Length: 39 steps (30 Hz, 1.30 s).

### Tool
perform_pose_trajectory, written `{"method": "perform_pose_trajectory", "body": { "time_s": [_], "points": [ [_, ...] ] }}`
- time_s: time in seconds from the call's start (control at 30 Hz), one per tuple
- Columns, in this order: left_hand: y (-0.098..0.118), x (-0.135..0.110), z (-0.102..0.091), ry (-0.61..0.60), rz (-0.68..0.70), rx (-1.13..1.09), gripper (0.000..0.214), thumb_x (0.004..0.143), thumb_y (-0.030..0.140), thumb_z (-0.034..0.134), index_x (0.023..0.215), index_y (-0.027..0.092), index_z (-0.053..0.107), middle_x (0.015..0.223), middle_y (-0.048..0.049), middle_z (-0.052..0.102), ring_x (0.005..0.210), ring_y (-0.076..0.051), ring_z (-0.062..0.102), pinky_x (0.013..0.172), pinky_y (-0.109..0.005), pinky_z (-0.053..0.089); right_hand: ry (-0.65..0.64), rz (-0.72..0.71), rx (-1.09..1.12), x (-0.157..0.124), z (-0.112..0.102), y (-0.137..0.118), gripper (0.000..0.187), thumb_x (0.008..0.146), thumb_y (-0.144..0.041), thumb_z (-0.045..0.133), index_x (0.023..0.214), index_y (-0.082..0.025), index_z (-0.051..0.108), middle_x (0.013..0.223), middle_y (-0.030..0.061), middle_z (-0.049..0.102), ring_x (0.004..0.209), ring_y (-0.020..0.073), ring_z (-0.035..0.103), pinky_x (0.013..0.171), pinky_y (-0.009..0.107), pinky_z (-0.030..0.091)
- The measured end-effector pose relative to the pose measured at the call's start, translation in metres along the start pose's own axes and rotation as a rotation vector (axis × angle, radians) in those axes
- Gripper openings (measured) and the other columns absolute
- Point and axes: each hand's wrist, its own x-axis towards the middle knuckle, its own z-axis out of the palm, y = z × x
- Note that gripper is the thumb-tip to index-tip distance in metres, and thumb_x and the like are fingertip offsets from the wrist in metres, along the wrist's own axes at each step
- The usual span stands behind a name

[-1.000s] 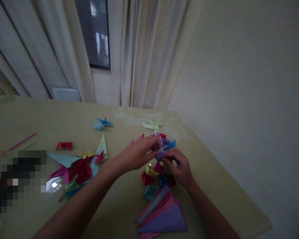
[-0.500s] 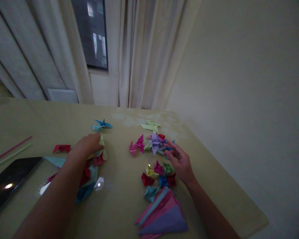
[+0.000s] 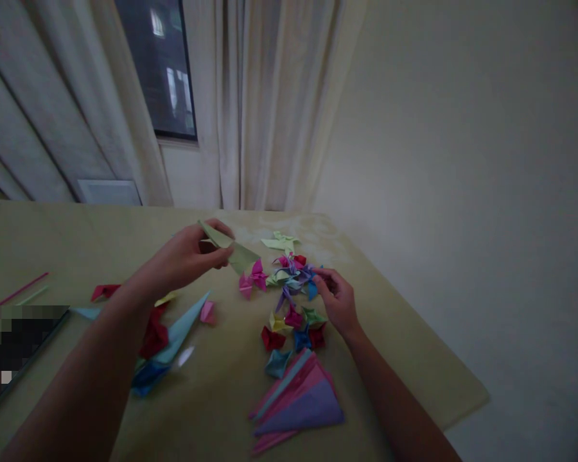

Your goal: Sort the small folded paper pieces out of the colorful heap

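My left hand [image 3: 192,251] is closed on a pale green folded paper piece [image 3: 243,255], lifted above the table and pointing right. My right hand [image 3: 336,296] pinches at the edge of a purple folded paper flower [image 3: 285,296] in a cluster of coloured paper flowers. Beside those fingers is a blue paper flower [image 3: 313,289]. Magenta paper flowers [image 3: 259,274] lie at the cluster's left side, just below the green piece. Behind them rests a light green paper flower [image 3: 282,242].
Nearer me sit several small folded paper pieces, one teal [image 3: 278,363], above a fan of pink and purple folded paper [image 3: 301,410]. Under my left forearm lie red [image 3: 154,333] and light blue [image 3: 183,327] pieces. Sticks [image 3: 24,287] lie at far left; a wall [image 3: 462,192] borders the right.
My left hand has risen and moved right from the left pile, bringing the pale green paper with it. The purple flower has tilted at my right fingers. The view has shifted slightly.
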Motion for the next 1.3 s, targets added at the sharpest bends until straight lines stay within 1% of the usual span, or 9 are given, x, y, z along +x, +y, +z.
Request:
{"method": "perform_pose_trajectory", "body": {
  "time_s": [0.13, 0.27, 0.37, 0.47, 0.57, 0.67, 0.8, 1.03, 1.3],
  "points": [
    [0.048, -0.023, 0.024, -0.112, 0.107, -0.107, 0.042, 0.089, 0.044, 0.071, 0.123, 0.019, 0.067, 0.07, 0.0, 0.072, 0.067, -0.018, 0.073, 0.059, -0.024, 0.056, 0.026, -0.015, 0.015, 0.002, 0.0, 0.004, 0.029, 0.095, -0.044, 0.068, 0.106, -0.018, 0.077, 0.091, 0.0061, 0.077, 0.074, 0.0185, 0.066, 0.068, 0.029, 0.052],
    [0.066, -0.044, 0.053, -0.212, 0.09, -0.22, 0.032, 0.085, 0.045, 0.078, 0.107, 0.022, 0.071, 0.085, -0.0023, 0.078, 0.073, -0.019, 0.075, 0.059, -0.023, 0.058, 0.04, -0.023, 0.063, 0.003, 0.0, 0.005, 0.028, 0.094, -0.043, 0.067, 0.104, -0.019, 0.077, 0.09, 0.0064, 0.077, 0.075, 0.0195, 0.068, 0.07, 0.03, 0.053],
    [0.066, -0.063, 0.078, -0.142, 0.105, -0.242, 0.034, 0.079, 0.044, 0.084, 0.102, 0.021, 0.072, 0.091, -0.002, 0.077, 0.072, -0.017, 0.073, 0.06, -0.023, 0.057, 0.04, -0.031, 0.081, 0.003, 0.0, 0.003, 0.027, 0.094, -0.042, 0.066, 0.101, -0.018, 0.077, 0.087, 0.0057, 0.077, 0.073, 0.0194, 0.068, 0.068, 0.03, 0.052],
    [0.057, -0.088, 0.1, -0.098, 0.074, -0.253, 0.03, 0.08, 0.044, 0.085, 0.089, 0.019, 0.071, 0.081, -0.0014, 0.074, 0.069, -0.016, 0.07, 0.06, -0.023, 0.056, 0.037, -0.041, 0.1, 0.003, 0.0, 0.002, 0.027, 0.093, -0.041, 0.066, 0.1, -0.018, 0.077, 0.088, 0.0058, 0.078, 0.072, 0.019, 0.068, 0.067, 0.029, 0.052],
    [0.047, -0.12, 0.119, -0.031, 0.028, -0.245, 0.027, 0.078, 0.043, 0.087, 0.088, 0.02, 0.076, 0.086, -0.0036, 0.077, 0.081, -0.02, 0.074, 0.07, -0.026, 0.059, 0.043, -0.053, 0.1, 0.003, -0.001, 0.003, 0.027, 0.093, -0.042, 0.066, 0.099, -0.019, 0.078, 0.087, 0.0055, 0.078, 0.072, 0.0188, 0.068, 0.066, 0.029, 0.052],
    [0.042, -0.152, 0.137, 0.017, -0.039, -0.319, 0.026, 0.086, 0.044, 0.078, 0.101, 0.023, 0.081, 0.095, -0.0067, 0.08, 0.087, -0.022, 0.075, 0.075, -0.029, 0.061, 0.049, -0.054, 0.107, 0.004, -0.001, 0.007, 0.027, 0.092, -0.042, 0.065, 0.097, -0.018, 0.078, 0.084, 0.0053, 0.078, 0.071, 0.019, 0.068, 0.067, 0.029, 0.053],
    [0.047, -0.181, 0.161, 0.07, -0.034, -0.312, 0.029, 0.093, 0.047, 0.07, 0.085, 0.022, 0.082, 0.08, -0.0058, 0.073, 0.075, -0.019, 0.07, 0.066, -0.027, 0.057, 0.052, -0.058, 0.116, 0.005, -0.001, 0.011, 0.026, 0.092, -0.041, 0.065, 0.097, -0.019, 0.078, 0.086, 0.0052, 0.079, 0.074, 0.0195, 0.071, 0.071, 0.03, 0.055],
    [0.057, -0.2, 0.193, 0.211, -0.301, -0.576, 0.036, 0.082, 0.05, 0.08, 0.076, 0.022, 0.059, 0.07, 0.0014, 0.067, 0.07, -0.017, 0.067, 0.067, -0.025, 0.055, 0.048, -0.063, 0.107, 0.006, -0.001, 0.014, 0.025, 0.092, -0.04, 0.064, 0.096, -0.019, 0.077, 0.084, 0.0051, 0.078, 0.075, 0.0201, 0.071, 0.07, 0.029, 0.054],
    [0.047, -0.203, 0.203, 0.128, -0.38, -0.438, 0.044, 0.087, 0.064, 0.067, 0.077, 0.021, 0.065, 0.068, 0.0007, 0.065, 0.065, -0.017, 0.061, 0.066, -0.026, 0.052, 0.048, -0.073, 0.071, 0.006, 0.002, 0.02, 0.025, 0.092, -0.04, 0.064, 0.096, -0.019, 0.078, 0.083, 0.0047, 0.077, 0.071, 0.019, 0.068, 0.068, 0.029, 0.053]
  ]
}}
